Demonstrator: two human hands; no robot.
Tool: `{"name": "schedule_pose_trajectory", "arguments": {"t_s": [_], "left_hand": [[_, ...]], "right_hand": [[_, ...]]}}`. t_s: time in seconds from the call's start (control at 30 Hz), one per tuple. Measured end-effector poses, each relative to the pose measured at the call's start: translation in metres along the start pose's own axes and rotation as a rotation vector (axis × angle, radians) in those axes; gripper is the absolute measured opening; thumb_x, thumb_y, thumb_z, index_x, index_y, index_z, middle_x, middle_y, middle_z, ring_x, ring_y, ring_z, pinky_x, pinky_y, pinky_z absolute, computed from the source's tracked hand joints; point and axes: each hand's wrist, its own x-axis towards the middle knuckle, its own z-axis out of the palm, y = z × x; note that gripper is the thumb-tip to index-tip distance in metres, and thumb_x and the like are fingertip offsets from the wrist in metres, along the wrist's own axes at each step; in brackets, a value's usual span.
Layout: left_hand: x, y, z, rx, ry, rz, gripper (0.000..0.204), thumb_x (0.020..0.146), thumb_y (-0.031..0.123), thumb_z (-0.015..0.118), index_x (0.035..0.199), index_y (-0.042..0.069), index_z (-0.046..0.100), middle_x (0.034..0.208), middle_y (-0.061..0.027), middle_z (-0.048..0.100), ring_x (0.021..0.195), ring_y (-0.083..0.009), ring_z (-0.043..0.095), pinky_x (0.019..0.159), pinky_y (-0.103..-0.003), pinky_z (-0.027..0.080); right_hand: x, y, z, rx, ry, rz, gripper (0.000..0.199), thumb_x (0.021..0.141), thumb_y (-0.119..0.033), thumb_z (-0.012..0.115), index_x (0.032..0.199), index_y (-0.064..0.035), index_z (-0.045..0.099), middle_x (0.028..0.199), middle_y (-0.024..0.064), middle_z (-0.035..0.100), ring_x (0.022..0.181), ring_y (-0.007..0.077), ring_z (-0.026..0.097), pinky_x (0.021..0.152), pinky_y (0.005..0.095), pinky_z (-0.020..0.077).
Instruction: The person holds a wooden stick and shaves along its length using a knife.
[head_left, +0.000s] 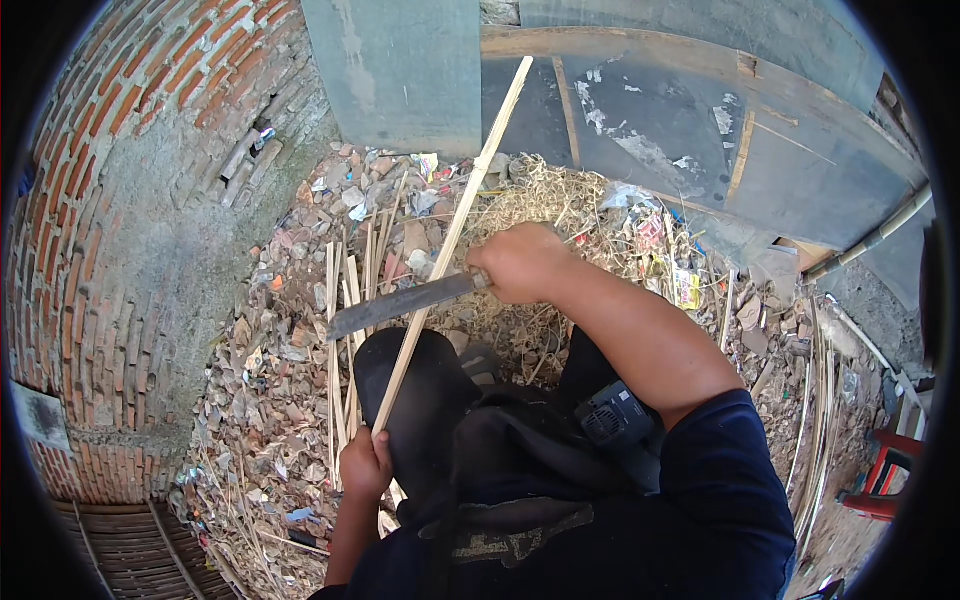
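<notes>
Gripping near end of long bamboo strip [452, 235], your left hand [365, 466] has fingers curled tight around it beside your knee. Strip slants far-right toward grey board [700, 130]. Your right hand [522, 262] fists knife [400, 303] handle; blade lies across strip, pointing left. Cut strips [340, 300] litter rubble ground, left.

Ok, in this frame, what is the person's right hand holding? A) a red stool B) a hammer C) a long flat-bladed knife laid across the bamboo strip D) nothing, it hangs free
C: the right hand grips the handle of a long knife whose blade crosses the bamboo strip, while the left hand holds the strip's lower end.
</notes>
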Motion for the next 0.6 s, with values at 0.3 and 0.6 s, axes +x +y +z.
{"name": "schedule_pose_trajectory", "arguments": {"t_s": [0.3,0.6], "left_hand": [[0.017,0.003,-0.009,-0.011,-0.095,0.052,0.034,0.101,0.033,0.054,0.084,0.002,0.051,0.066,-0.0267,0.06,0.064,-0.0507,0.06,0.057,-0.058,0.046],[0.011,0.0,-0.01,-0.073,-0.045,0.052,0.034,0.1,0.031,0.056,0.083,0.002,0.052,0.065,-0.0268,0.059,0.065,-0.0504,0.06,0.058,-0.057,0.046]], "right_hand": [[0.01,0.109,0.006,0.12,0.143,0.475,0.028,0.082,-0.019,0.065,0.108,-0.0129,0.07,0.101,0.0171,0.073,0.095,0.0356,0.07,0.085,0.0474,0.0565],[0.008,0.111,0.024,0.619,0.163,0.365,0.038,0.074,-0.021,0.072,0.105,-0.0008,0.068,0.09,0.0224,0.07,0.09,0.0362,0.069,0.083,0.0438,0.0535]]}}
